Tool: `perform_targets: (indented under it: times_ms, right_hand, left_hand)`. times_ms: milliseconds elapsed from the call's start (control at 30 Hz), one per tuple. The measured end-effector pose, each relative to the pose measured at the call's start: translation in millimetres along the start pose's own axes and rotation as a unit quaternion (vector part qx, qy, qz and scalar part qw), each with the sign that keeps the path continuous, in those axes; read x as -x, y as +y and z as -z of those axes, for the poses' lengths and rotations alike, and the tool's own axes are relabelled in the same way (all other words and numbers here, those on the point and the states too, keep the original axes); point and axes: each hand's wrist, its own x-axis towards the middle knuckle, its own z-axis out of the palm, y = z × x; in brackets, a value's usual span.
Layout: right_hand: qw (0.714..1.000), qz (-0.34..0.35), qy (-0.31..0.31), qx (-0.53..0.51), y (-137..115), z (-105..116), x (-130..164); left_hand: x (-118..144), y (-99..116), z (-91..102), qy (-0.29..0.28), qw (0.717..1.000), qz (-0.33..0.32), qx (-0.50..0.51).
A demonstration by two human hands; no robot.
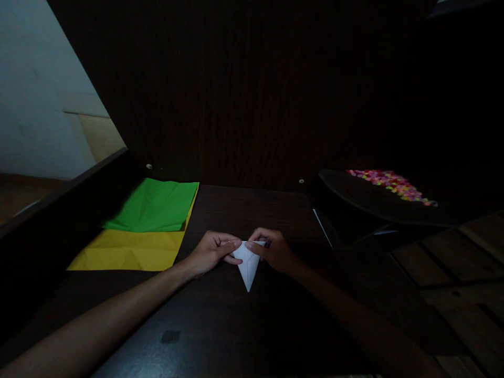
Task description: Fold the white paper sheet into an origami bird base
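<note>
A folded white paper (248, 268) points its sharp tip toward me, with a crease running down its middle. My left hand (216, 251) pinches its upper left corner, thumb on top and fingers partly behind. At the upper right, my right hand (274, 249) grips the same paper between thumb and curled fingers. Both thumbs lie close together along the paper's flat top edge. The fingers behind the paper are partly hidden.
Left of my hands, a green sheet (155, 206) overlaps a yellow sheet (126, 251) on the dark wooden desk (189, 320). A raised panel (252, 94) stands behind. On the right is a dark curved object (354, 202) bearing a colourful beaded-looking item (394, 185).
</note>
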Motion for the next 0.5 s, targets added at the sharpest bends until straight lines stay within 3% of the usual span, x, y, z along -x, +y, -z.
perform_targets:
  times_ms: [500]
  right_hand:
    - [0.999,-0.011,0.006,-0.047,2.9,2.6,-1.9]
  left_hand:
    - [-1.4,-0.6,0.0,0.016,0.998,-0.009,0.055]
